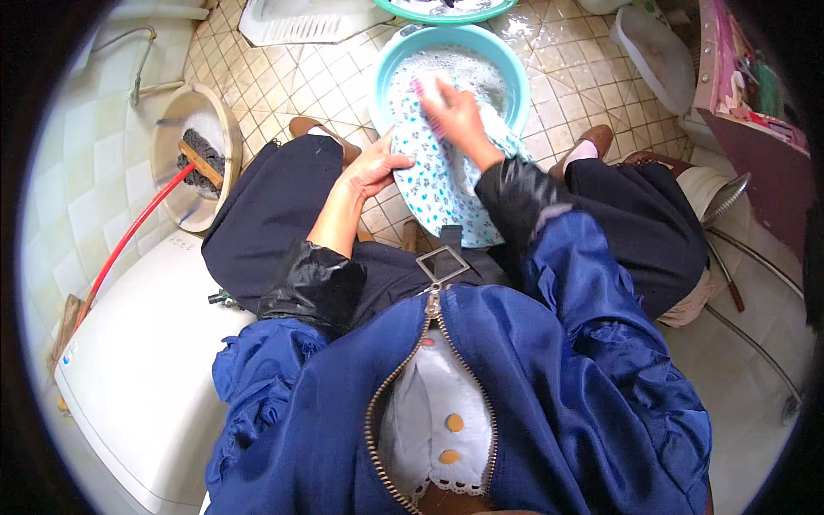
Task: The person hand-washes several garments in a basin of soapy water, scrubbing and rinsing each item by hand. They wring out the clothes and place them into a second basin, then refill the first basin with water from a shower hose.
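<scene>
A light-blue cloth with a small floral print (431,174) hangs over the near rim of a turquoise plastic basin (523,84). Foamy water (467,61) fills the basin, and part of the cloth lies in it. My left hand (370,168) pinches the cloth's left edge, thumb on top. On the cloth's upper part, my right hand (460,122) is closed around a pink-and-white object (428,96), which looks like a scrub brush. Motion blur hides its exact shape and its contact with the cloth.
Beyond the basin stand a green-rimmed basin (450,18) and a white squat toilet pan (309,19). At left, a bucket (164,161) holds a grey mop head (203,164) beside a white appliance (148,360). A purple shelf unit (753,167) and metal hose (763,264) are at right.
</scene>
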A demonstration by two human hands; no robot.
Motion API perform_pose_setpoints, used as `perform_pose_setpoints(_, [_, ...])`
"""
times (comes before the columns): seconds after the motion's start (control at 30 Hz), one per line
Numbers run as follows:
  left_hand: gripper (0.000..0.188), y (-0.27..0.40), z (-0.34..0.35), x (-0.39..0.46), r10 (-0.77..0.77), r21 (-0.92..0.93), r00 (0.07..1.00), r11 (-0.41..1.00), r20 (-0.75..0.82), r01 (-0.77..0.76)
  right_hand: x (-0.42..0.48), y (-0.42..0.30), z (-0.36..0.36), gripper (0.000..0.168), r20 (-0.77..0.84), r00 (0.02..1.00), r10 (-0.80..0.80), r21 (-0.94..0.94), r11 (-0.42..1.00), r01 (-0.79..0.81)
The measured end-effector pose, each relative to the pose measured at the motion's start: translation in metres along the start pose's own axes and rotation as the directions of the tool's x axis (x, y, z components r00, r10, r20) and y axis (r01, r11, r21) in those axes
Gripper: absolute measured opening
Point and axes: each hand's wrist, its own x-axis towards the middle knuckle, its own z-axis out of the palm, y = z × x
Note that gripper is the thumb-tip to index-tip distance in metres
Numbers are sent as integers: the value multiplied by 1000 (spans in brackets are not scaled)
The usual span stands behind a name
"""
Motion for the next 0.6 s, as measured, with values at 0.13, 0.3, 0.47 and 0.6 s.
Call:
perform_pose_setpoints(0.13, [63, 6, -4, 4, -44, -28, 997, 999, -68, 42, -5, -13, 11, 61, 33, 991, -131, -162, 978, 134])
perform_pose_setpoints(0.3, [69, 3, 4, -12, -4, 85, 998, 996, -62, 9, 15, -14, -4, 58, -68, 986, -153, -96, 985, 146])
perform_pose_setpoints(0.47, [76, 5, 12, -13, -44, 165, 999, 985, -20, 47, 59, 28, -52, 54, -66, 995, 81, 400, 915, -48])
perform_pose_setpoints(0.6, [71, 9, 15, 6, -17, 292, 964, 952, -265, 96, 24, -3, -31, 53, 81, 983, 163, 652, 738, -176])
